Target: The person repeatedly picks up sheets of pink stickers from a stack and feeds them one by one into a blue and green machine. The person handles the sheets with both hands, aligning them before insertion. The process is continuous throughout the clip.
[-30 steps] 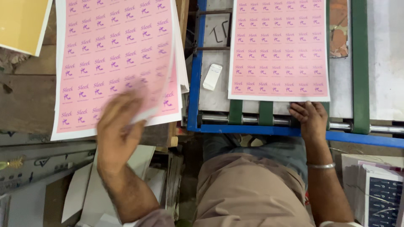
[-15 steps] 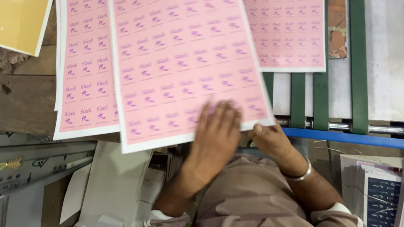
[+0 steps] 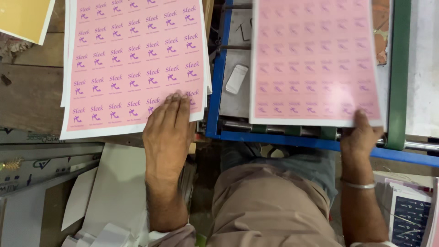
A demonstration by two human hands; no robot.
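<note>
Left hand (image 3: 168, 130) lies flat, fingers together and stretched, palm down on the near right corner of the pink stack (image 3: 135, 64), holding nothing. The stack sits at 10 o'clock on a wooden table (image 3: 27, 93): pink sheets with a white border, printed with a grid of small purple marks, edges a little uneven so lower sheets show at the left and right sides.

Right hand (image 3: 361, 137) at 4 o'clock pinches the near right corner of a single pink sheet (image 3: 314, 59), thumb on top, other fingers hidden under it. This sheet is blurred; same pink with a white border and a fainter grid of purple marks. It lies over the blue frame (image 3: 215, 91) of a machine, near a green belt (image 3: 398, 68) at 3 o'clock. A small white block (image 3: 237, 78) rests on the grey bed between the stack and the sheet. A metal bangle (image 3: 359, 185) circles the right wrist. Yellow paper (image 3: 23, 18) at 11 o'clock.
</note>
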